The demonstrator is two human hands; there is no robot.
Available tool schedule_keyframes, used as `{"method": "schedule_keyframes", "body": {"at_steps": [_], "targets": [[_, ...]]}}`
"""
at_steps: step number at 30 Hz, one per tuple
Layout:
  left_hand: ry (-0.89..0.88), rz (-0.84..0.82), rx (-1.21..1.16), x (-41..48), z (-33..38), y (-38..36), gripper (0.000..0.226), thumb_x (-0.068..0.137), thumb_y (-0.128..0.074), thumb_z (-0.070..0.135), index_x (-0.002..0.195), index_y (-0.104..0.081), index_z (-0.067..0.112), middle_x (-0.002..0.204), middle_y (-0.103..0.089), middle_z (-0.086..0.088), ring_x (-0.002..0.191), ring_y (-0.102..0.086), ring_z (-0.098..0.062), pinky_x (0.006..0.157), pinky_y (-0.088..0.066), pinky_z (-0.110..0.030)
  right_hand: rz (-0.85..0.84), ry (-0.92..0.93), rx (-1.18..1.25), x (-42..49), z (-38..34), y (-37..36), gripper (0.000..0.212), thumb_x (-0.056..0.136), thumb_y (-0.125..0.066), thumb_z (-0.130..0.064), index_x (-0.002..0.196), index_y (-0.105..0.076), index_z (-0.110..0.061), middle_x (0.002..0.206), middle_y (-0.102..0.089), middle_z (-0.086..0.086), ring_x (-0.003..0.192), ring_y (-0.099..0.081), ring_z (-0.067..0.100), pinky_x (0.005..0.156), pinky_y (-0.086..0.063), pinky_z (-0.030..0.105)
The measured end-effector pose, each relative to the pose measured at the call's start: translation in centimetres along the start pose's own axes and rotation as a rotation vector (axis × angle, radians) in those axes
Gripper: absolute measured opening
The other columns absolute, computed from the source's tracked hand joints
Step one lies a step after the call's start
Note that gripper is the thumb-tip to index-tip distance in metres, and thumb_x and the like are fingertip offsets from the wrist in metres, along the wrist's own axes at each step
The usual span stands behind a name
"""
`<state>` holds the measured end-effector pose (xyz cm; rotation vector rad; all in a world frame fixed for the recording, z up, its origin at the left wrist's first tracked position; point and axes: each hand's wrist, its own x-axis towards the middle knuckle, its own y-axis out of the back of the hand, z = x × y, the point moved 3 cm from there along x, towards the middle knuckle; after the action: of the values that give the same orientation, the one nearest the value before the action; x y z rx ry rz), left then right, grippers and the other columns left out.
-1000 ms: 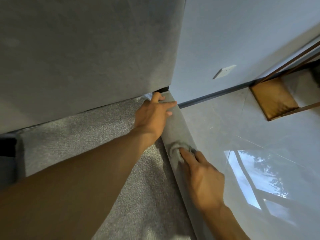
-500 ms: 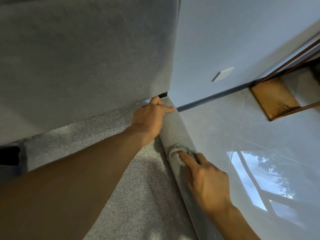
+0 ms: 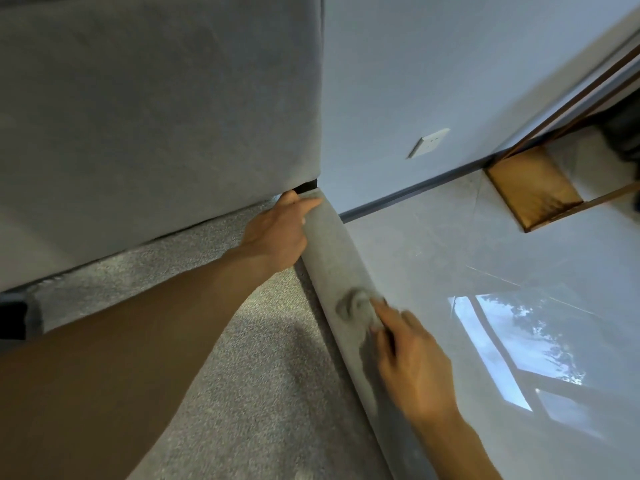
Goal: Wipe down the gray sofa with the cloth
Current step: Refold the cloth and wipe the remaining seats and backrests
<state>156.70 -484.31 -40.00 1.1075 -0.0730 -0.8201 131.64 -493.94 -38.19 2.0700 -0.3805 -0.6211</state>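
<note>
The gray sofa fills the left: a tall smooth back cushion [image 3: 156, 116] above a speckled seat [image 3: 263, 358], with a smooth side face [image 3: 332, 251] running down the seat's right edge. My left hand [image 3: 277, 233] rests on the seat's far corner, fingers straight along the edge under the back cushion. My right hand [image 3: 412, 362] presses a small crumpled gray cloth [image 3: 356, 306] against the side face, fingers extended on it. The cloth is blurred with motion, and part of it is hidden under my fingers.
A glossy pale tiled floor [image 3: 467, 265] lies to the right, reflecting a window. A white wall [image 3: 433, 64] with a socket plate [image 3: 429, 142] and a dark skirting stands behind. A wooden doorway frame [image 3: 533, 188] is at the far right.
My right hand and the cloth slid slightly back and forth along the sofa's side face. My left hand stayed on the seat corner, fingers drawing a little closer together.
</note>
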Motion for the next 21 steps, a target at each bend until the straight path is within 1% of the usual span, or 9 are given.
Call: {"method": "schedule_keyframes", "body": {"at_steps": [2,4,5,8,11,15,17,19,21], "targets": [[0.007,-0.017,0.000,0.1,0.5,0.0,0.047,0.108,-0.042,0.034,0.154,-0.040,0.036,0.150,-0.036,0.006,0.125,-0.054,-0.029,0.102,-0.046,-0.043,-0.007,-0.095,0.014,-5.4,2.2,-0.2,0.051,0.095,-0.060,-0.036,0.135,-0.037,-0.057,0.097,-0.054,-0.014,0.081,-0.064,0.016,0.060,-0.046,0.028],[0.029,-0.018,0.020,0.2,1.1,-0.2,0.055,0.102,-0.049,0.053,0.154,-0.041,0.033,0.152,-0.034,0.003,0.131,-0.051,-0.028,0.104,-0.045,-0.043,-0.026,-0.173,0.014,-9.2,3.6,-0.3,0.066,0.080,-0.080,-0.025,0.130,-0.046,-0.052,0.095,-0.061,-0.013,0.067,-0.065,0.015,0.052,-0.040,0.019],[0.040,-0.005,0.034,0.0,1.5,-0.6,0.064,0.097,-0.054,0.062,0.153,-0.041,0.032,0.152,-0.033,0.002,0.131,-0.051,-0.028,0.102,-0.045,-0.043,-0.033,-0.202,-0.011,-10.4,3.9,-0.5,0.068,0.077,-0.083,-0.022,0.128,-0.049,-0.051,0.094,-0.062,-0.012,0.064,-0.064,0.015,0.050,-0.038,0.017],[0.086,-0.014,0.069,-0.8,2.7,-1.8,0.093,0.082,-0.062,0.078,0.154,-0.031,0.029,0.156,-0.022,0.000,0.130,-0.051,-0.032,0.100,-0.046,-0.044,0.038,-0.191,-0.067,-9.5,3.2,-0.6,0.045,0.093,-0.063,-0.033,0.131,-0.048,-0.053,0.109,-0.061,-0.012,0.082,-0.067,0.020,0.059,-0.043,0.029],[0.144,-0.048,0.051,-2.5,3.6,-3.7,0.110,0.083,-0.060,0.078,0.163,-0.005,0.029,0.169,0.008,0.004,0.141,-0.043,-0.037,0.104,-0.044,-0.049,0.132,-0.179,-0.063,-6.0,1.7,-1.6,0.036,0.101,-0.044,-0.038,0.135,-0.052,-0.044,0.108,-0.058,-0.004,0.084,-0.065,0.025,0.062,-0.040,0.031],[0.119,0.016,-0.036,-7.4,5.3,-6.7,0.087,0.090,-0.056,0.072,0.160,-0.011,0.044,0.169,0.022,0.003,0.143,-0.038,-0.041,0.100,-0.048,-0.049,0.134,-0.201,-0.050,-6.3,1.8,-1.1,0.034,0.104,-0.042,-0.042,0.136,-0.050,-0.041,0.096,-0.055,-0.005,0.074,-0.060,0.020,0.056,-0.042,0.030],[0.103,-0.010,-0.084,-10.6,6.8,-8.7,0.082,0.091,-0.055,0.070,0.159,-0.014,0.048,0.167,0.027,0.001,0.147,-0.030,-0.042,0.102,-0.048,-0.048,0.112,-0.309,-0.011,-10.7,4.0,-0.7,0.035,0.102,-0.041,-0.047,0.135,-0.050,-0.044,0.097,-0.056,-0.008,0.078,-0.060,0.019,0.058,-0.043,0.031],[0.079,-0.035,-0.078,-12.9,8.0,-10.7,0.082,0.093,-0.055,0.068,0.160,-0.011,0.047,0.165,0.032,-0.004,0.151,-0.018,-0.045,0.107,-0.045,-0.048,0.121,-0.501,0.065,-16.2,6.9,-0.7,0.037,0.099,-0.042,-0.051,0.134,-0.052,-0.046,0.105,-0.063,-0.009,0.089,-0.064,0.022,0.067,-0.046,0.034],[0.089,-0.068,-0.095,-13.8,8.6,-11.8,0.081,0.096,-0.051,0.066,0.160,-0.005,0.049,0.162,0.039,-0.004,0.154,-0.007,-0.044,0.108,-0.045,-0.048,0.159,-0.657,0.092,-21.0,9.2,-0.5,0.035,0.097,-0.047,-0.050,0.126,-0.063,-0.038,0.102,-0.071,0.000,0.089,-0.068,0.030,0.068,-0.047,0.035]]}}
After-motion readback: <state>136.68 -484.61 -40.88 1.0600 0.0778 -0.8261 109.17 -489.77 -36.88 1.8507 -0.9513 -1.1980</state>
